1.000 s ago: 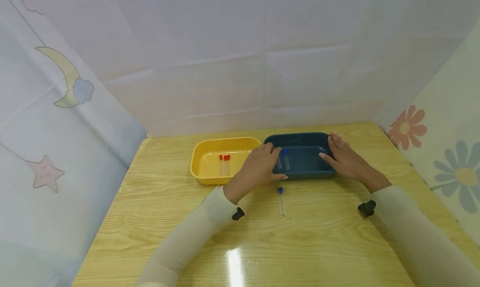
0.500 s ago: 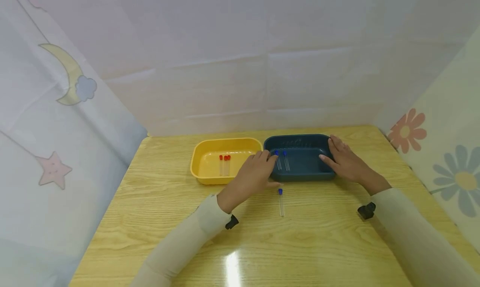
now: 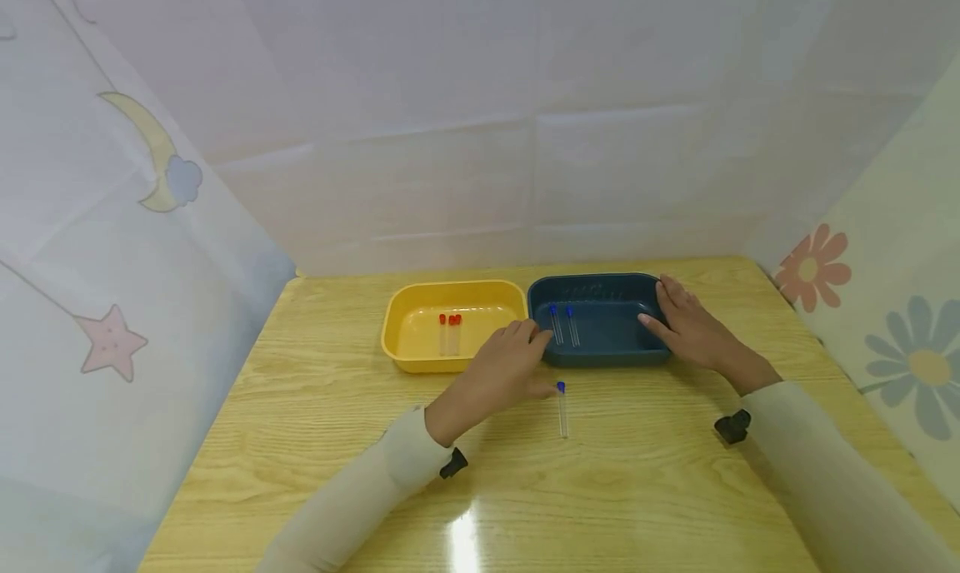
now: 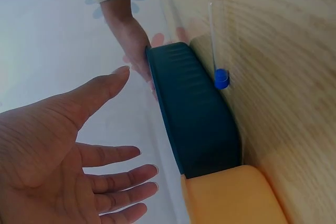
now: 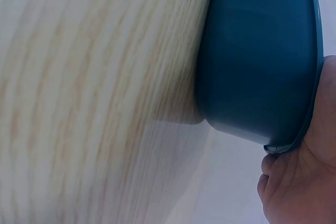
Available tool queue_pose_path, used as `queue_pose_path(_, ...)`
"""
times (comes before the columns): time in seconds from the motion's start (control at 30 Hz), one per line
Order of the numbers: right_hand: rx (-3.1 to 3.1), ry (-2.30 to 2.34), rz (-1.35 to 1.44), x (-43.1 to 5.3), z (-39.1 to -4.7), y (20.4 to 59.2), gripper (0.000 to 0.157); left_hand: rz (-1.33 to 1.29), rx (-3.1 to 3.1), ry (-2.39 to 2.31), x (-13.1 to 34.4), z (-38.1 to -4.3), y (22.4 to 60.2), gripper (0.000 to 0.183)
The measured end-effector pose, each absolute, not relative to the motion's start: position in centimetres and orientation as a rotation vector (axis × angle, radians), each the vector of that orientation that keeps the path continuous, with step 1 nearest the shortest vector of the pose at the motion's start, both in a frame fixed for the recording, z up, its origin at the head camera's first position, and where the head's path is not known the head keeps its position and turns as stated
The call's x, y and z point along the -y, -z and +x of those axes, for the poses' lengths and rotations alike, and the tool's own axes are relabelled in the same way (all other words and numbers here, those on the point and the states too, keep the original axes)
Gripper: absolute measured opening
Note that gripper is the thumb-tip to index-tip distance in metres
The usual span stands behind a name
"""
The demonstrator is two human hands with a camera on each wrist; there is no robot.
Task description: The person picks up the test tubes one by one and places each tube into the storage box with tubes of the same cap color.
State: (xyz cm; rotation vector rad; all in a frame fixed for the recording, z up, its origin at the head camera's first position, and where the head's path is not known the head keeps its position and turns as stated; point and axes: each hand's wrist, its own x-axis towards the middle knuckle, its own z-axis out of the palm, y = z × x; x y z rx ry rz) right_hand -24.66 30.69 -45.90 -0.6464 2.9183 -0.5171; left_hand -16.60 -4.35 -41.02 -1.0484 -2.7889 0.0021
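My left hand (image 3: 498,377) hovers in front of the two trays, empty, thumb and fingers spread apart in the left wrist view. Just beyond its thumb tip lies a clear test tube with a blue cap (image 3: 561,387) on the table. My right hand (image 3: 693,331) grips the right end of the dark blue tray (image 3: 607,359), thumb inside and fingers over the outer rim. Inside that tray, toward its left, are two blue-capped test tubes (image 3: 572,327). The yellow tray (image 3: 420,366) stands against its left side and holds three red-capped test tubes (image 3: 442,336).
The wooden table (image 3: 600,498) ends at a pale cloth wall (image 3: 450,181) behind the trays. Printed cloth panels (image 3: 75,223) stand at the left and right. A black wrist mount (image 3: 453,463) sits under each sleeve.
My left hand has drawn back from over the blue tray toward the front left, uncovering a blue-capped test tube in it. My right hand stays on the tray's rim.
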Motion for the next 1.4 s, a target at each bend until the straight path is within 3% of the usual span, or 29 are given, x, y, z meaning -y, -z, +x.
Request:
queue_pose_path(0.67,-2.916,0.534,-0.648,-30.9,-24.5,46.1,0.084,-1.137,2.878,0.002,3.6,-14.4,42.7,0.086)
queue_pose_path(1.4,-2.918,0.509,-0.646,-30.8,-25.0,45.9,0.084,-1.157,2.943,-0.080,2.8,-15.4,44.0,0.088)
